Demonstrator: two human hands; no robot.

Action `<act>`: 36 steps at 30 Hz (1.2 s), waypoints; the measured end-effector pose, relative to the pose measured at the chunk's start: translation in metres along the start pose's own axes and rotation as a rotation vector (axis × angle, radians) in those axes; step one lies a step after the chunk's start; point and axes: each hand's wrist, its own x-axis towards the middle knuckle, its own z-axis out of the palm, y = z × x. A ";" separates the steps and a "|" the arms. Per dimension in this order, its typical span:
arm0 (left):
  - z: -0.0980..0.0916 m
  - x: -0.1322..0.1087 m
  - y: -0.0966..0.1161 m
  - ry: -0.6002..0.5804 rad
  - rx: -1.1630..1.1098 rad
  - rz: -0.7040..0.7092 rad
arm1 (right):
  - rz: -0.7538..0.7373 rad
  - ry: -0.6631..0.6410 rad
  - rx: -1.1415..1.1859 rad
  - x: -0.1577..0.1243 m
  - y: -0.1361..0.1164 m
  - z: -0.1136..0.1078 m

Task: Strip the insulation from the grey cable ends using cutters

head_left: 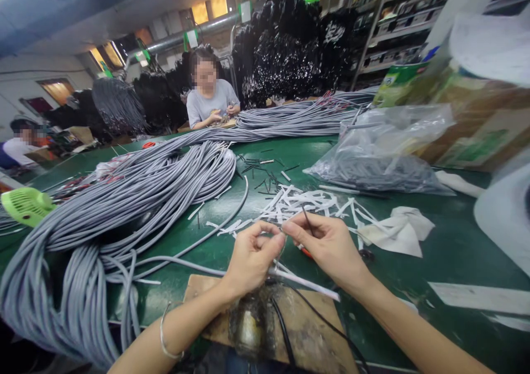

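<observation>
My left hand (254, 255) is closed in a pinch above a wooden board, a bracelet on its wrist. Its fingertips meet those of my right hand (327, 244), and what lies between them is too small to make out. A thin dark strip (307, 219) sticks up from the fingers of my right hand. Just below the hands, a white strip (308, 284) crosses over the board (314, 324). A worn metal device (250, 324) is fixed on the board, with black cords beside it. Something orange (305, 251) shows partly behind my right hand.
Large bundles of grey cable (136, 203) fill the left and back of the green table (385, 291). Cut white strips (298, 200), short black pieces (267, 180), a plastic bag (381, 153) and a cloth (403, 230) lie ahead. A co-worker (212, 98) sits opposite.
</observation>
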 end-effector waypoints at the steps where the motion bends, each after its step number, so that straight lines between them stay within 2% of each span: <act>1: 0.000 0.000 0.000 0.019 0.003 0.015 | -0.005 0.000 -0.004 0.000 0.000 0.000; 6: 0.002 0.001 0.001 0.097 -0.030 0.072 | -0.056 0.023 -0.037 -0.001 0.001 -0.002; 10: 0.005 0.001 0.002 0.140 -0.059 0.056 | -0.077 0.051 -0.061 0.000 0.004 0.000; 12: 0.006 0.000 0.002 0.125 -0.066 0.034 | -0.065 0.072 -0.075 0.003 0.008 0.000; 15: 0.005 -0.001 0.002 0.096 -0.078 0.001 | -0.048 0.240 -0.096 0.008 0.011 -0.005; 17: 0.003 0.000 0.002 0.142 -0.102 -0.007 | -0.094 0.411 -0.087 0.007 0.010 -0.009; 18: 0.003 0.002 0.003 0.181 -0.122 -0.009 | -0.148 0.456 -0.094 0.005 0.008 -0.009; 20: 0.001 0.006 0.004 0.246 -0.183 -0.024 | -0.328 0.398 -0.168 -0.001 0.003 -0.008; 22: 0.000 0.010 0.005 0.256 -0.254 -0.055 | -0.547 0.210 -0.292 -0.007 0.001 -0.002; 23: -0.001 0.012 0.006 0.236 -0.283 -0.075 | -0.640 0.130 -0.348 -0.009 0.001 0.002; 25: -0.003 0.013 0.007 0.161 -0.311 -0.124 | -0.747 0.057 -0.429 -0.011 0.003 0.008; 28: -0.007 0.013 0.007 0.043 -0.287 -0.146 | -0.767 0.059 -0.513 -0.010 0.009 0.013; 30: -0.010 0.013 0.008 0.015 -0.228 -0.097 | -0.736 0.056 -0.544 -0.008 0.011 0.012; 33: -0.015 0.014 0.010 0.038 -0.157 -0.003 | -0.645 0.054 -0.562 -0.007 0.009 0.008; 36: -0.017 0.018 0.016 0.135 -0.223 0.033 | -0.583 0.009 -0.545 -0.008 0.004 0.005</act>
